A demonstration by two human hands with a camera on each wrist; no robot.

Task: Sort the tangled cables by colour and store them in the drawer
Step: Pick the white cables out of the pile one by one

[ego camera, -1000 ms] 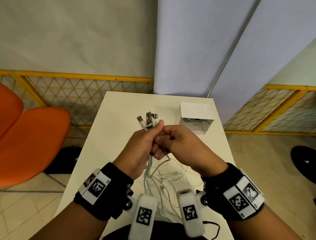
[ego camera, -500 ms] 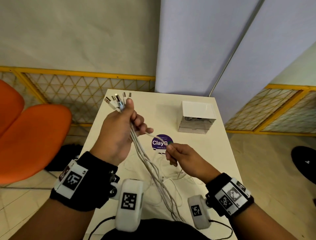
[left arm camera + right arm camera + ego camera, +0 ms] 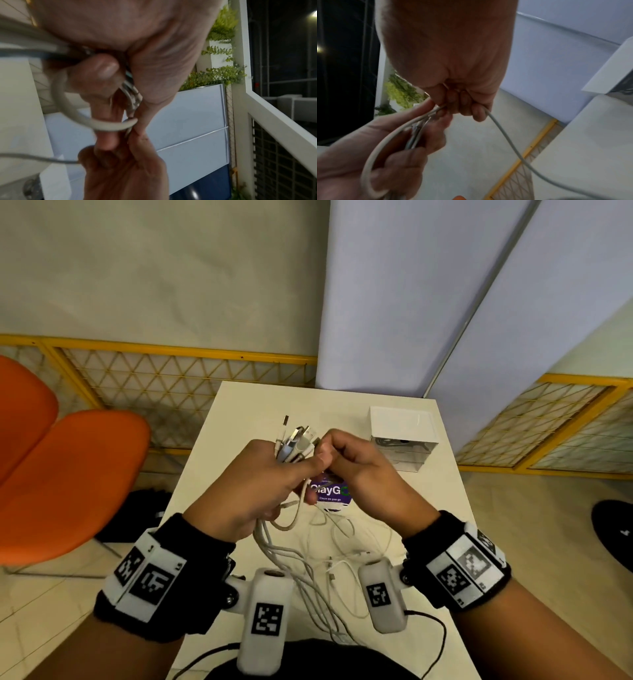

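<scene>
My left hand (image 3: 270, 474) grips a bundle of white cables (image 3: 294, 443) just below their USB plugs, which stick up above the fist. My right hand (image 3: 342, 457) meets it from the right and pinches one white cable (image 3: 503, 134) against the bundle; that cable trails down from its curled fingers (image 3: 476, 112). In the left wrist view my left thumb (image 3: 96, 70) presses the plugs and a cable loop (image 3: 82, 117). The loose ends hang down to a tangle of white cables (image 3: 342, 546) on the table (image 3: 239, 412). A small white drawer unit (image 3: 400, 440) stands at the back right.
A purple round sticker (image 3: 330, 491) lies on the table under my hands. An orange chair (image 3: 68, 474) stands left of the table. A yellow mesh fence (image 3: 171, 378) and pale blue partition panels (image 3: 411, 302) close off the far side.
My left hand has come back down and to the right with the bundle. My right hand has risen from the table to meet it at the plugs.
</scene>
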